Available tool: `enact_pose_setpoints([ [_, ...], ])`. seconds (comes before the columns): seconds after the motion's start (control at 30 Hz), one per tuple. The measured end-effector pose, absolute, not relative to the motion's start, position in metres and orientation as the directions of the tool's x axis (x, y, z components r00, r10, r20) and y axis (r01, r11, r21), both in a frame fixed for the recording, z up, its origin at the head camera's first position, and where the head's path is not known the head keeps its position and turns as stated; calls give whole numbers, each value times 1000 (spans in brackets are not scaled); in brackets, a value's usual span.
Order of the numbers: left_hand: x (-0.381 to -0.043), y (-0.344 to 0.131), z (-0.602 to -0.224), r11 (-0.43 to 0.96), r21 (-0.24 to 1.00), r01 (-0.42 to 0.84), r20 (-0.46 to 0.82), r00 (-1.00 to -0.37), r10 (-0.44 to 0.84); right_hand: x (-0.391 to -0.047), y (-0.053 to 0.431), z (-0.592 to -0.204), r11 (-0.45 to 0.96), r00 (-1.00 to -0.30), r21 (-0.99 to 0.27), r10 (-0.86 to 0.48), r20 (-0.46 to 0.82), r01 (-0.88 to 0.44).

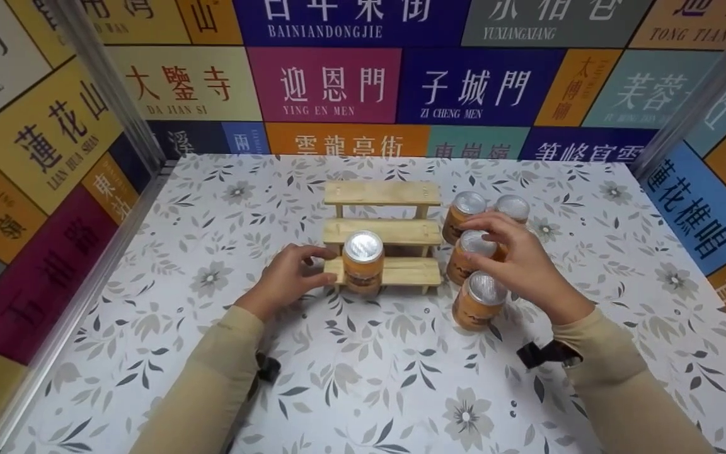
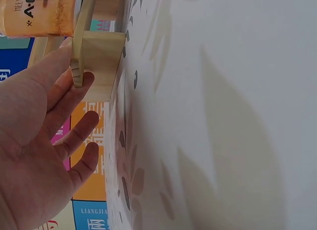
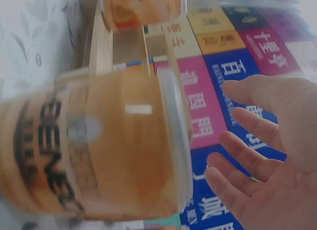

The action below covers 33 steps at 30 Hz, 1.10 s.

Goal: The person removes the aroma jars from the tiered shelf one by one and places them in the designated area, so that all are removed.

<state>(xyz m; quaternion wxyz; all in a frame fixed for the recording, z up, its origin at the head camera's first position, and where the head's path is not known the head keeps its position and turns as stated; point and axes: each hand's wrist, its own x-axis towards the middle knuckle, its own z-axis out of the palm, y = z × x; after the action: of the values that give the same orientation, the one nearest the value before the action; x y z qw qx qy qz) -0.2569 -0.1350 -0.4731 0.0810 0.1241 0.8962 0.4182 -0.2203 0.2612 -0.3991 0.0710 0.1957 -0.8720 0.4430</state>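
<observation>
My left hand [image 1: 287,274] is at the left end of a small three-step wooden stand [image 1: 382,232]. Its thumb and index finger pinch the end of the lowest step [image 2: 78,57], while the other fingers extend loosely in the left wrist view. On that step, upright, is an orange can [image 1: 363,261] with a silver lid. My right hand [image 1: 524,252] hovers over a group of similar cans beside the stand, holding nothing, its fingers loosely bent and apart. A near can [image 3: 99,146] looms large beside those fingers in the right wrist view.
The group right of the stand has a front can [image 1: 479,301], a middle can [image 1: 464,260], a back-left can [image 1: 466,217] and a back-right can [image 1: 513,208]. A floral-patterned cloth [image 1: 212,353] covers the table. Panels with coloured street-name signs [image 1: 325,85] enclose the back and sides.
</observation>
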Motion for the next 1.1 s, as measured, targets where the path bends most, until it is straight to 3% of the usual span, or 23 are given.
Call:
enact_pose_setpoints([
  [0.2,-257,-135,-472,617,773,147,-47,-957,287,-213,241,-398,465,-906,-791,-334,260,-398],
  [0.83,-255,-136,-471,646,743,178,-28,-955,295,-215,177,-401,458,-875,-787,-438,205,-413],
  [1.1,-255,-133,-471,645,746,166,-40,-956,292,-217,158,-408,419,-906,-859,-408,109,-292],
])
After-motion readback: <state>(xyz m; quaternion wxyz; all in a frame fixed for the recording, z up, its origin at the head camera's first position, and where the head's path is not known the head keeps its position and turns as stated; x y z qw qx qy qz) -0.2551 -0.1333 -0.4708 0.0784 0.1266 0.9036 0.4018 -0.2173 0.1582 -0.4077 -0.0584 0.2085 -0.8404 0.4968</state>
